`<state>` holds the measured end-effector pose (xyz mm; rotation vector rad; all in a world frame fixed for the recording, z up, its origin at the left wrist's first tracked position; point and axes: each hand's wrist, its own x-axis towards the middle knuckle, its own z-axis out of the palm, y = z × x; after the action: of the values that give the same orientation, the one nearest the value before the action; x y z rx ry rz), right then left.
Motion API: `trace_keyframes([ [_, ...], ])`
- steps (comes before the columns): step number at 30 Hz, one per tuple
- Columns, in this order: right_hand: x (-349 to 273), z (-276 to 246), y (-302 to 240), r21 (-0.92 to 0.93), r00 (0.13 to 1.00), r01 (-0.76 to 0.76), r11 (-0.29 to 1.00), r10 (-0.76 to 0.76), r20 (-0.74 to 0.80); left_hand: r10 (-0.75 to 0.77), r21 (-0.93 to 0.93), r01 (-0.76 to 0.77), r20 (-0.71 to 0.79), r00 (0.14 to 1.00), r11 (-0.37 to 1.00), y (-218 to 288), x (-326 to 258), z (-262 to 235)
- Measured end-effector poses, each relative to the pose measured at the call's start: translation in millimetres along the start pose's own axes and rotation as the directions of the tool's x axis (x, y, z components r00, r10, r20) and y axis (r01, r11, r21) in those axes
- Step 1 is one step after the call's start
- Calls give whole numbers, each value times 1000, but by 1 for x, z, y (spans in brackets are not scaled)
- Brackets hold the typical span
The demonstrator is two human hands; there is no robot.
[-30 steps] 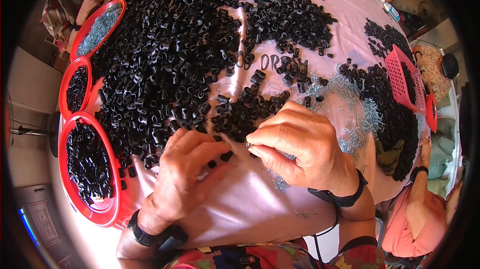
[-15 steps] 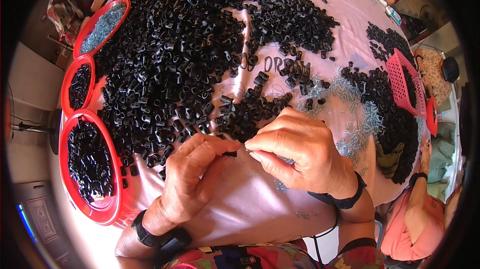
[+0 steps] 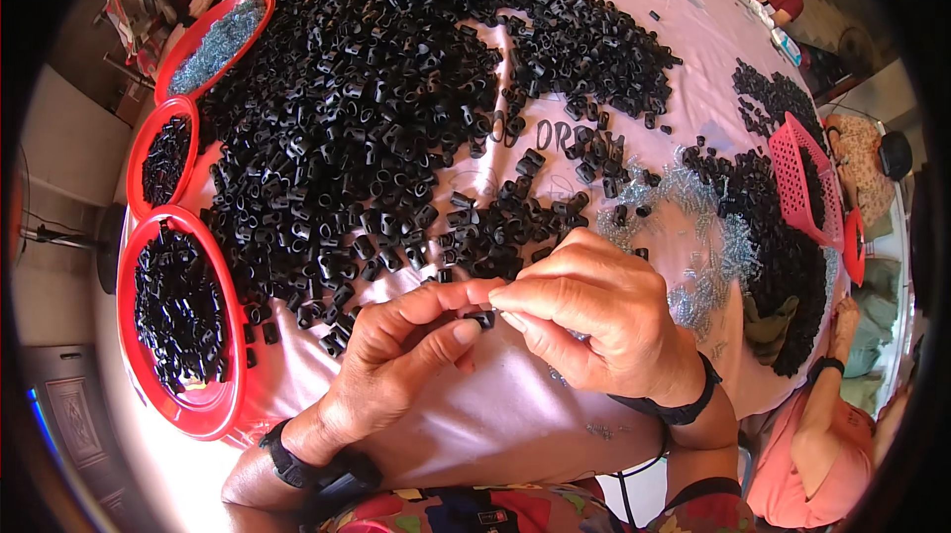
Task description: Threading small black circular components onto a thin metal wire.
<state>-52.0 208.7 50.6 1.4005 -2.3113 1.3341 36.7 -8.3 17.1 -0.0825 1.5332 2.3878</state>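
My left hand point(image 3: 408, 343) is closed, its thumb and fingers pinching a small black plastic piece point(image 3: 482, 319). Right beside it, the fingertips of my right hand point(image 3: 599, 320) are pressed together and meet the left fingertips. Whatever the right fingers hold is too small to make out. Beyond both hands spreads a big heap of short black plastic tubes with cut-out openings point(image 3: 337, 166). Nearer the right hand lies a scatter of tiny pale-blue, shiny pieces point(image 3: 738, 246), their exact kind unclear.
Along the left edge stand red oval trays: one with black pieces point(image 3: 234, 374), a smaller one with black pieces point(image 3: 137, 171), and one with pale-blue bits point(image 3: 265, 23). A pink basket point(image 3: 790, 171) stands at right. Another person's arm point(image 3: 840, 340) rests on the right edge.
The left thumb has come forward and up against the black piece, which now shows tilted beyond the thumb tip. Both hands stay close together; the view has shifted slightly.
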Motion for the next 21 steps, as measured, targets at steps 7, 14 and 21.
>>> trace_keyframes([
  [7,0,-1,-3,-5,1000,0,1000,0,10,-103,-139,100,-19,994,985,6,3,-5],
  [14,0,1,-6,-11,1000,27,1000,-26,14,-166,-332,173,48,985,927,4,5,-7],
  [21,0,5,-6,-43,1000,21,999,-21,9,-180,-384,192,68,981,903,-2,4,-9],
])
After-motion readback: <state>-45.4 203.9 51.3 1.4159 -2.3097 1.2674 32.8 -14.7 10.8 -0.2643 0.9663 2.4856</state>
